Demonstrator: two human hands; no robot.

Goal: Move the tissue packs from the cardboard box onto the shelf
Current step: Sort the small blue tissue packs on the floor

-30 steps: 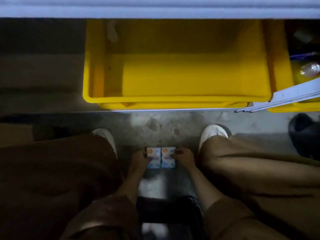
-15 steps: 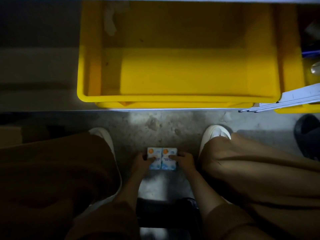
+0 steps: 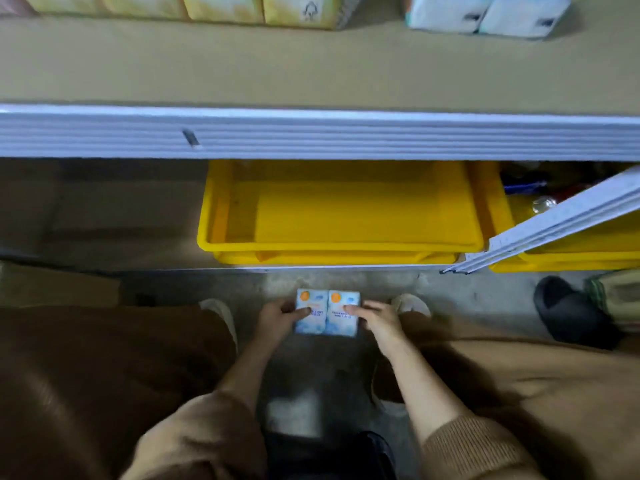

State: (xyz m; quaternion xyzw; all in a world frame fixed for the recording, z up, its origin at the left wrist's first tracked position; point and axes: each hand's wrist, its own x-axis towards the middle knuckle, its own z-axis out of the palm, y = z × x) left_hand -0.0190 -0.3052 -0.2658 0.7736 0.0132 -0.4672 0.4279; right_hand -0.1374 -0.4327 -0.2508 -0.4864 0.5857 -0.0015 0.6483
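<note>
Two small blue-and-white tissue packs with orange dots sit side by side between my knees. My left hand (image 3: 278, 317) grips the left tissue pack (image 3: 311, 311), thumb on its face. My right hand (image 3: 375, 320) grips the right tissue pack (image 3: 343, 313) the same way. Above runs the brown shelf (image 3: 311, 71) with a white front edge. Yellow tissue packs (image 3: 221, 6) and white tissue packs (image 3: 485, 13) stand at its back. A cardboard box (image 3: 59, 285) lies at the left edge, dim and partly hidden by my left knee.
Under the shelf sits an empty yellow bin (image 3: 339, 216), with a second yellow bin (image 3: 571, 251) to its right holding clutter. A loose white rail (image 3: 554, 226) leans across that bin. A black slipper (image 3: 571, 310) lies on the concrete floor at the right.
My view has tilted up, so the upper shelf and its packs now show. Both hands have lifted the two packs slightly forward and up.
</note>
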